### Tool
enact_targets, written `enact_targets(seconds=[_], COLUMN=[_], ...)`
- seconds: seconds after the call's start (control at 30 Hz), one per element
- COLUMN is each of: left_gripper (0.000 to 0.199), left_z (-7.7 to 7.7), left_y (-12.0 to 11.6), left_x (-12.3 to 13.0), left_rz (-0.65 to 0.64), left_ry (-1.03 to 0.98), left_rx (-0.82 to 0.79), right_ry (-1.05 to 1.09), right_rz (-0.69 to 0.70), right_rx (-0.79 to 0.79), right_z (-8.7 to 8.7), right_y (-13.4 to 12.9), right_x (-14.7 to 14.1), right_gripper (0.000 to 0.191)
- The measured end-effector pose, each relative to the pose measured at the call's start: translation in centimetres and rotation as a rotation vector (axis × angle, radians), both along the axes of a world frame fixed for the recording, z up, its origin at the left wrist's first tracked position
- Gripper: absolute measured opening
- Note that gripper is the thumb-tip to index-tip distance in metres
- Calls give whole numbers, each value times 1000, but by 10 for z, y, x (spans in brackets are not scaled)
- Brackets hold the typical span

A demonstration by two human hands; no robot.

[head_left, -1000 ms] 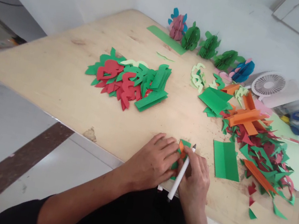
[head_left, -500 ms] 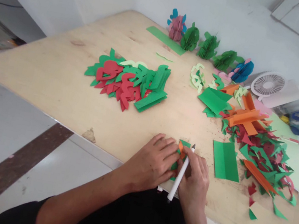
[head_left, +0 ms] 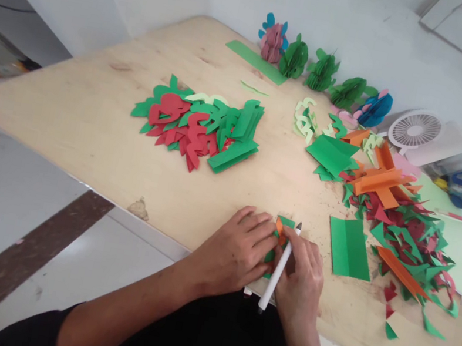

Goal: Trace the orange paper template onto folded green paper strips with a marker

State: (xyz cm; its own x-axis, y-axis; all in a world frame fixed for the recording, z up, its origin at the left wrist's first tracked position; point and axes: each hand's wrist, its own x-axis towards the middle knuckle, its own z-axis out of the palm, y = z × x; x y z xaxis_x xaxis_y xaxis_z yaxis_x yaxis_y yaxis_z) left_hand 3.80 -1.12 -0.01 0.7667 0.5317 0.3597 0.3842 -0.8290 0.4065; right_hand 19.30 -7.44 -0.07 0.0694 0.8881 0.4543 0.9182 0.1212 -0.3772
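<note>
The left hand [head_left: 234, 254] lies with its fingers spread slightly over the green paper [head_left: 287, 223] at the table's near edge, pressing on it beside a small orange piece [head_left: 279, 227]. The right hand [head_left: 302, 272] holds a white pen [head_left: 276, 276], dark tip pointing away from the person, its thumb and index finger meeting the orange piece; whether they pinch it, I cannot tell. 1 folded green sheet [head_left: 349, 247] lies to the right, near the scrap pile [head_left: 415, 229].
</note>
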Motion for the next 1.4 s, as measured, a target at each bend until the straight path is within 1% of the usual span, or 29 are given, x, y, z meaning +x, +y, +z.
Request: enact_targets(seconds=[0.23, 0.5, 0.93, 1.1, 1.4], left_gripper=[41, 40, 40, 42, 40], left_z=[1, 2, 1, 0, 1], left_y=[1, 1, 1, 1, 1], left_x=[0, 1, 1, 0, 1], left_rz=[-9, -4, 5, -11, -3], left_ry=[-5, -7, -22, -12, -18], left_rx=[-9, -9, 2, -9, -12], right_ry=[-13, 11, 4, 13, 28], right_rz=[-6, 3, -6, -26, -25], right_rx=[9, -17, 0, -9, -15], right_z=[0, -2, -1, 1, 1], right_y=[0, -2, -1, -1, -1], right_x=[2, 2, 1, 0, 0], right_gripper=[28, 32, 27, 28, 29])
